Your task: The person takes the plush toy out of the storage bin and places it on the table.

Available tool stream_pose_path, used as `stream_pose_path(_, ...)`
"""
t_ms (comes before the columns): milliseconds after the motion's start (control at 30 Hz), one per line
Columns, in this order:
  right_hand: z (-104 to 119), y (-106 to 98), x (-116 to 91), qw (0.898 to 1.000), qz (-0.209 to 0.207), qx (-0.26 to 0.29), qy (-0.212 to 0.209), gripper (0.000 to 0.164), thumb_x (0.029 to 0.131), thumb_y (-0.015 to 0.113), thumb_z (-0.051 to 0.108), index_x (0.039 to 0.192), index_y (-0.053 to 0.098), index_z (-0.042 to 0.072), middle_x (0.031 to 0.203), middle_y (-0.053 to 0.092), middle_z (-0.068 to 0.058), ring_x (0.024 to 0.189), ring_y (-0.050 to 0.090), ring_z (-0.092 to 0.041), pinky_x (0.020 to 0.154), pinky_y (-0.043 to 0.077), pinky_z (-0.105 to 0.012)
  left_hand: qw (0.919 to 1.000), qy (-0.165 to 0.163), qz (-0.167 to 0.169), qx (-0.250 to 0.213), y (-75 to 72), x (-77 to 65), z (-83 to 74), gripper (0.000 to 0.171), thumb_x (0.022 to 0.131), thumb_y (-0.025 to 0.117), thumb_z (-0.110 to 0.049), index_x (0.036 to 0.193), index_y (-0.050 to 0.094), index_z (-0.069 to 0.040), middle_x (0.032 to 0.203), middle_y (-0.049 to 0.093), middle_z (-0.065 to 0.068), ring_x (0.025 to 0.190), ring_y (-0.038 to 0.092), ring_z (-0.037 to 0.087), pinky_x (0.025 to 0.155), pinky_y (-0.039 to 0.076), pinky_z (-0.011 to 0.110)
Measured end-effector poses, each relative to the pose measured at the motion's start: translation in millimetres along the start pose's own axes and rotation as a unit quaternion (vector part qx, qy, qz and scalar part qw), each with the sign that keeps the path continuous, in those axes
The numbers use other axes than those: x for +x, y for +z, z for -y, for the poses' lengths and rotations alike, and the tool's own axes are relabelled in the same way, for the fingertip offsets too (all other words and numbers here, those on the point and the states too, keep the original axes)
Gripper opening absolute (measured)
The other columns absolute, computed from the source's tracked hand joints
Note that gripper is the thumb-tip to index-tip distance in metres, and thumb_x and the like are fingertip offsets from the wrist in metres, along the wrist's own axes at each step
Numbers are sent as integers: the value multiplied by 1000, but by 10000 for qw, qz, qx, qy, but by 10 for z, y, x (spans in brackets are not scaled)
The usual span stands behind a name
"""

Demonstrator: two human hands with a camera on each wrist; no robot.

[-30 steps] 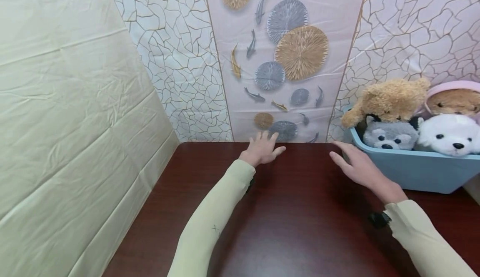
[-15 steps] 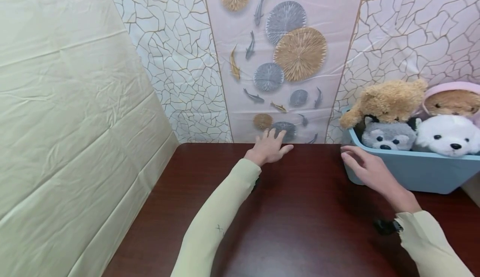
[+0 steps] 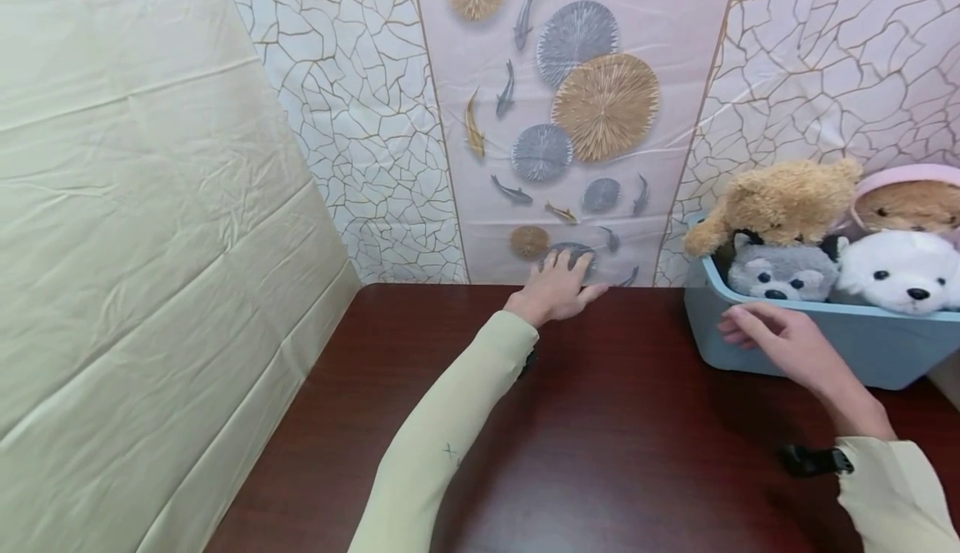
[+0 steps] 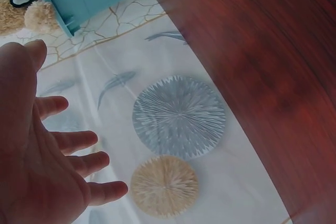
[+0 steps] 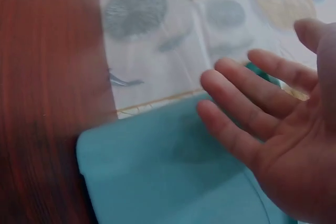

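Note:
My left hand (image 3: pixel 552 291) is stretched over the far edge of the dark red wooden table (image 3: pixel 600 436), fingers spread. Its palm shows with nothing in it in the left wrist view. In front of the blue bin (image 3: pixel 825 336) hovers my right hand (image 3: pixel 787 338), its fingers loosely bent and holding nothing. Whether it touches the bin I cannot tell. Plush toys fill the bin: a grey husky (image 3: pixel 782 270), a white dog (image 3: pixel 900 271), a tan curly one (image 3: pixel 787 199) and a brown one with a pink rim (image 3: pixel 911 203).
Behind the table hangs a patterned cloth (image 3: pixel 540 103) with printed discs and fish. A cream cloth wall (image 3: pixel 172 245) runs along the left side. The bin stands at the back right of the table.
My right hand has moved right and slightly nearer, from left of the bin to in front of it, its fingers bending more. The left hand has shifted a little to the right.

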State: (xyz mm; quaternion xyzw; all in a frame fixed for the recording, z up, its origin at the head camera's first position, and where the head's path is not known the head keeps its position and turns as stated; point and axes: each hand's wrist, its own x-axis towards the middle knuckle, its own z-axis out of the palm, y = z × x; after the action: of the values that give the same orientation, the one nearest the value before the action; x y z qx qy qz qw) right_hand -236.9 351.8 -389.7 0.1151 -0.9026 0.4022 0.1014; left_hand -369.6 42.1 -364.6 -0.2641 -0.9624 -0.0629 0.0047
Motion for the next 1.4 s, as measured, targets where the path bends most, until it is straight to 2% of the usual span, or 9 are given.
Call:
stream_pose_path(233, -116, -138, -67, 9972, -202, 598, 413, 42, 104, 46, 30, 125, 58, -4, 98, 74, 10, 87, 72, -8, 73, 56, -23, 9998, 140, -108, 131, -61, 28, -75, 68, 98, 25, -66, 157, 13, -34, 163, 19, 7, 151, 17, 28, 117, 23, 56)
stream_pose_path(400, -227, -231, -130, 9934, -395, 943, 525, 43, 104, 45, 30, 124, 57, -6, 96, 74, 14, 85, 72, -6, 72, 57, -23, 9997, 140, -53, 215, -107, 40, -115, 68, 98, 23, -67, 157, 11, -36, 163, 19, 5, 151, 17, 26, 117, 24, 53)
stream_pose_path(533, -303, -272, -174, 9886, -772, 1129, 624, 39, 104, 46, 31, 120, 59, -2, 92, 70, 22, 81, 71, -1, 67, 57, -22, 9995, 145, -103, 262, -135, 64, -160, 67, 99, 24, -66, 157, 13, -34, 161, 21, 4, 150, 19, 26, 117, 25, 52)
stream_pose_path(667, -364, -305, -210, 9811, -1104, 1405, 739, 30, 103, 47, 30, 114, 62, 5, 88, 69, 24, 76, 70, 1, 64, 56, -19, 9994, 179, -159, 230, -172, 93, -228, 67, 98, 24, -66, 157, 13, -34, 161, 22, 4, 150, 20, 25, 118, 24, 52)
stream_pose_path(867, -440, -348, -263, 9731, -1318, 1498, 1148, 25, 103, 47, 32, 109, 60, 12, 81, 68, 26, 70, 69, 2, 59, 54, -19, 9991, 290, -157, 260, -215, 125, -336, 67, 98, 23, -67, 157, 9, -38, 162, 19, 3, 151, 17, 24, 118, 24, 52)
stream_pose_path(1100, -524, -385, -327, 9688, -1327, 1288, 1650, 17, 103, 47, 36, 100, 59, 24, 75, 63, 31, 65, 65, 6, 55, 53, -20, 9985, 394, -303, 209, -274, 150, -444, 68, 98, 23, -68, 156, 12, -35, 163, 18, 3, 151, 17, 23, 117, 25, 53)
stream_pose_path(1267, -562, -416, -367, 9589, -1503, 1650, 1754, 14, 102, 49, 36, 97, 60, 27, 73, 65, 28, 63, 66, 4, 54, 53, -20, 9983, 416, -362, 186, -310, 153, -511, 68, 97, 23, -69, 156, 14, -36, 161, 21, 2, 151, 18, 23, 117, 26, 54)
stream_pose_path(1400, -610, -420, -411, 9442, -1762, 2106, 1817, 12, 100, 53, 36, 96, 59, 26, 71, 66, 25, 61, 67, 2, 52, 53, -21, 9983, 476, -319, 113, -337, 159, -571, 69, 96, 24, -69, 156, 14, -36, 162, 19, 1, 150, 18, 22, 118, 24, 52)
